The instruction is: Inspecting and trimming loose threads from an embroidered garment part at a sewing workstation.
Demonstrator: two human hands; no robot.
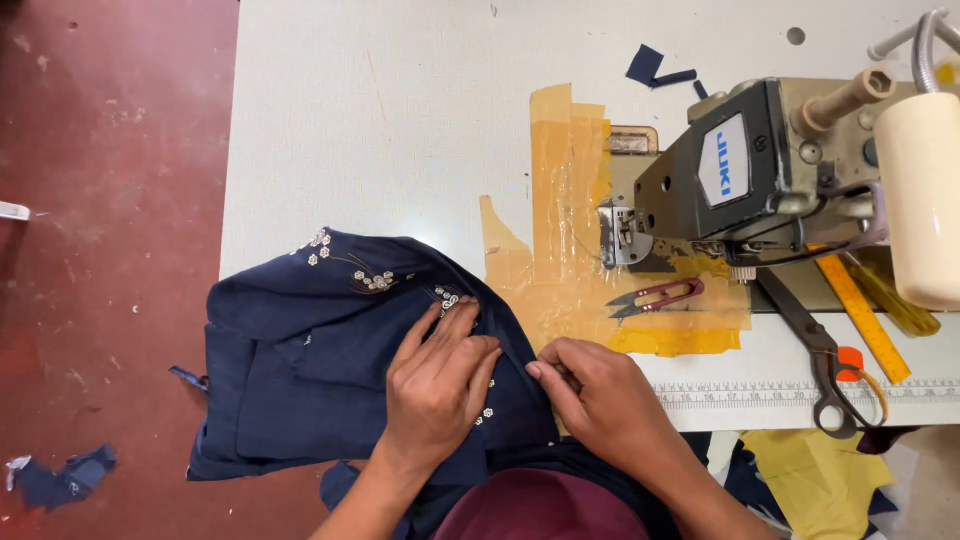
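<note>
At 7 o'clock on the white desk [380, 110] lies a navy blue fabric garment with white floral embroidery [300, 360]. Left hand [440, 385]: flat, fingers spread, pressing the garment, gripping nothing. Right hand [600, 395]: fingers curled, pinching the garment's edge at 3 o'clock of the left. Maroon thread snips [655, 298] lie at 1 o'clock on yellow tape, beside the grey sewing machine [740, 175].

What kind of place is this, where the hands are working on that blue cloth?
Most likely a tailoring or garment workshop. An industrial sewing machine stands on the white table, with thread snips and large scissors beside it, and fabric scraps lie on the floor.
</note>
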